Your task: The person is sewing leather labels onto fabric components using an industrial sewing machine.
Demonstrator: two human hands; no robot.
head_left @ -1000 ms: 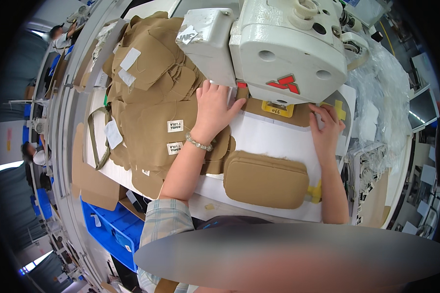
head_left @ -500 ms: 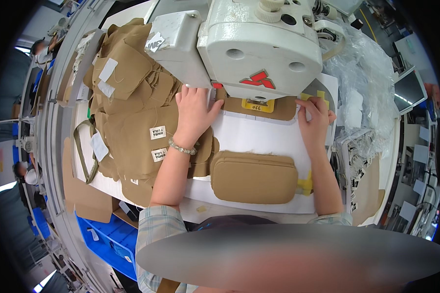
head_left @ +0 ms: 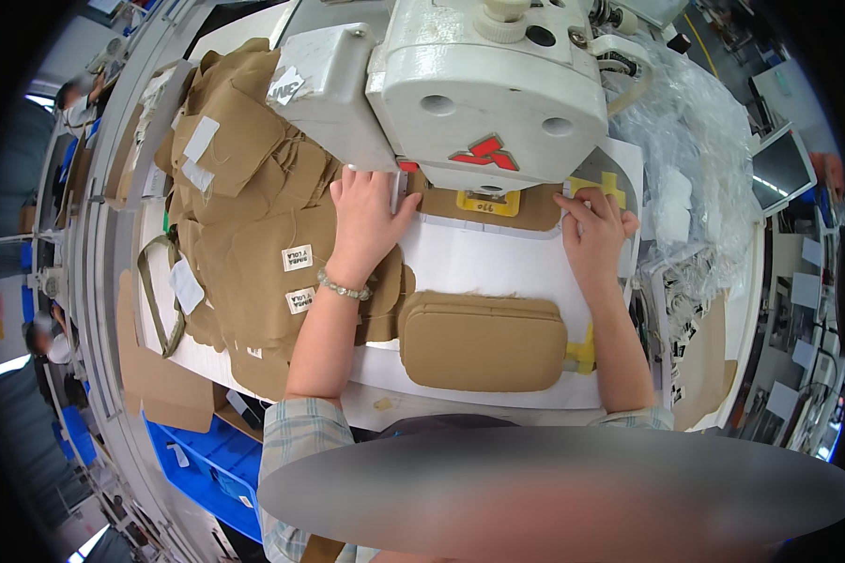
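Note:
Under the head of a white sewing machine [head_left: 488, 94] lies a brown fabric panel [head_left: 545, 208] with rounded corners, and a yellow metal plate [head_left: 488, 203] sits over its middle. My left hand [head_left: 364, 220] rests flat at the panel's left end, fingers stretched forward and thumb apart on the panel's edge. At the opposite end, my right hand [head_left: 596, 233] has its fingers bent, with index finger and thumb closed at the panel's right corner. The needle area is hidden behind the machine head. Nearer to me lies a stack of similar brown panels [head_left: 483, 345].
A heap of brown fabric pieces [head_left: 244, 253] with white labels covers the left side. Clear plastic wrap [head_left: 685, 159] and bundled labels [head_left: 681, 300] lie on the right. A blue crate [head_left: 202, 460] stands below the table's left edge. Two people are far left.
The whole view has shifted slightly left. My right index finger sits a little farther in over the panel's corner. My left hand stays at the panel's left end.

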